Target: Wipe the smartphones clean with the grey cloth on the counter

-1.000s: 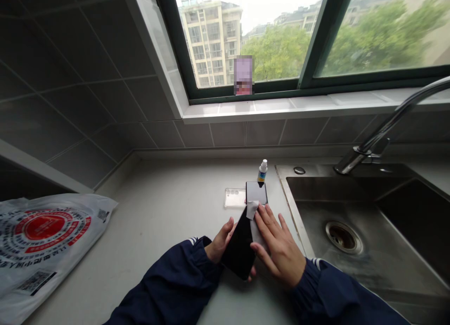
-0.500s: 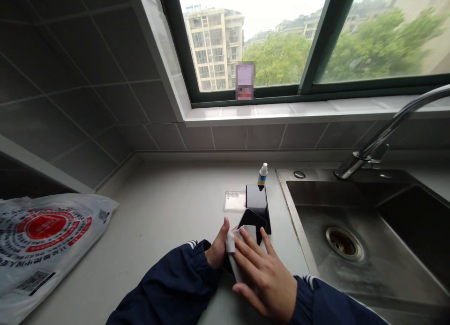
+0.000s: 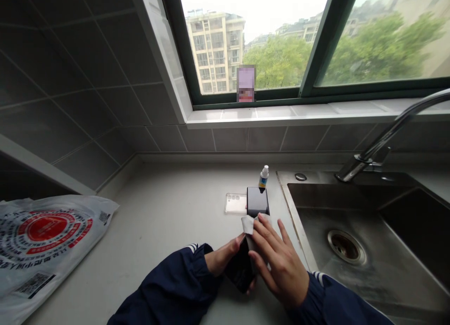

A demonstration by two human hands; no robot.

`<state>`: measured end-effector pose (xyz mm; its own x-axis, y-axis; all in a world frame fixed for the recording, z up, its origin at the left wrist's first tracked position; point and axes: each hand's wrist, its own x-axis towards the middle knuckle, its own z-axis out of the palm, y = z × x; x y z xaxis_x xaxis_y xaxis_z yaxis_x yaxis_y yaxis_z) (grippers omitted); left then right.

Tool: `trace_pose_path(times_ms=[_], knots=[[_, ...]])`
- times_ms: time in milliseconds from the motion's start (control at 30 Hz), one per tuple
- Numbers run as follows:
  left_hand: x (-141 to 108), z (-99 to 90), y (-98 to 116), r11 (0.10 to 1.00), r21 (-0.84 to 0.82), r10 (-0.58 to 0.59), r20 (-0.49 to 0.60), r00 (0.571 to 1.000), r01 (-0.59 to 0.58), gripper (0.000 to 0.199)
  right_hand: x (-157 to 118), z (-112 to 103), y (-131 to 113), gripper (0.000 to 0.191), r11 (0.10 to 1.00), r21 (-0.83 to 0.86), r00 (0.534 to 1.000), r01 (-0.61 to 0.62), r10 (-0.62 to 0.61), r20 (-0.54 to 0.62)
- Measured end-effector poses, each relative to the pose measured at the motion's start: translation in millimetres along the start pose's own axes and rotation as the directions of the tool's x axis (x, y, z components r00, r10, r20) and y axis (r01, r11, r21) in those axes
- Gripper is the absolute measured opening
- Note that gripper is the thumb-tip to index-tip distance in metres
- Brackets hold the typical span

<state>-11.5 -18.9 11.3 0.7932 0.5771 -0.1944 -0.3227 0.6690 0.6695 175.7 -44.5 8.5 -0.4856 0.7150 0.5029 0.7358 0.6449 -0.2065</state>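
The held phone (image 3: 241,272) is partly hidden (a pixelated item (image 3: 246,84) is unreadable).

Grey countertop (image 3: 158,198) bears plastic bag (image 3: 45,240); clear phone case (image 3: 236,203); small spray bottle (image 3: 263,176).

Nothing really legible tbh: the plastic bag (image 3: 42,264) way out left of the left hand (image 3: 223,257) has rings of print around a red circle (image 3: 45,229) plus two QR codes (image 3: 34,284) (lettering too warped to read), and the label (image 3: 263,180) on the small spray bottle (image 3: 264,176) just past the right hand (image 3: 279,264) is too tiny to make out.

Head-worn view faces forward and down across the counter (image 3: 158,198), its edges apparently warped.
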Motion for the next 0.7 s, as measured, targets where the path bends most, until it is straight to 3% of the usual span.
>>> trace_pose_path(times_ms=[33,100,200,300,433,567,700], knots=[[-0.9,4.0,3.1,0.997,0.076,-0.017,0.075,0.997,0.012,0.083,-0.2,0.2,2.6,0.042,1.0,0.011,0.999,-0.027,0.027,-0.031],[-1.6,11.2,8.6,0.986,0.165,-0.004,0.086,0.996,-0.01,0.084,-0.1,-0.1,6.5,0.037,0.995,0.066,0.992,-0.081,0.087,-0.087],[-0.3,14.9,11.5,0.982,0.189,-0.034,0.109,0.993,0.013,0.088,0.8,-2.2,9.2,0.026,0.959,0.241,0.971,-0.147,0.187,-0.151],[1.4,10.5,9.4,0.982,0.177,-0.093,0.153,0.984,0.065,0.093,2.1,-5.1,9.6,0.02,0.869,0.447,0.936,-0.211,0.311,-0.162],[1.3,3.6,8.0,0.985,0.159,-0.098,0.162,0.982,0.072,0.092,1.9,-7.2,11.8,0.02,0.752,0.589,0.884,-0.295,0.449,-0.131],[3.6,-0.9,7.9,0.993,0.097,-0.08,0.169,0.982,0.064,0.09,0.3,-5.0,18.5,0.025,0.57,0.701,0.794,-0.429,0.608,-0.008],[8.4,-3.2,5.2,0.999,0.051,-0.009,0.152,0.988,0.001,0.08,0.1,-2.1,25.4,0.03,0.443,0.747,0.733,-0.496,0.675,0.087]])
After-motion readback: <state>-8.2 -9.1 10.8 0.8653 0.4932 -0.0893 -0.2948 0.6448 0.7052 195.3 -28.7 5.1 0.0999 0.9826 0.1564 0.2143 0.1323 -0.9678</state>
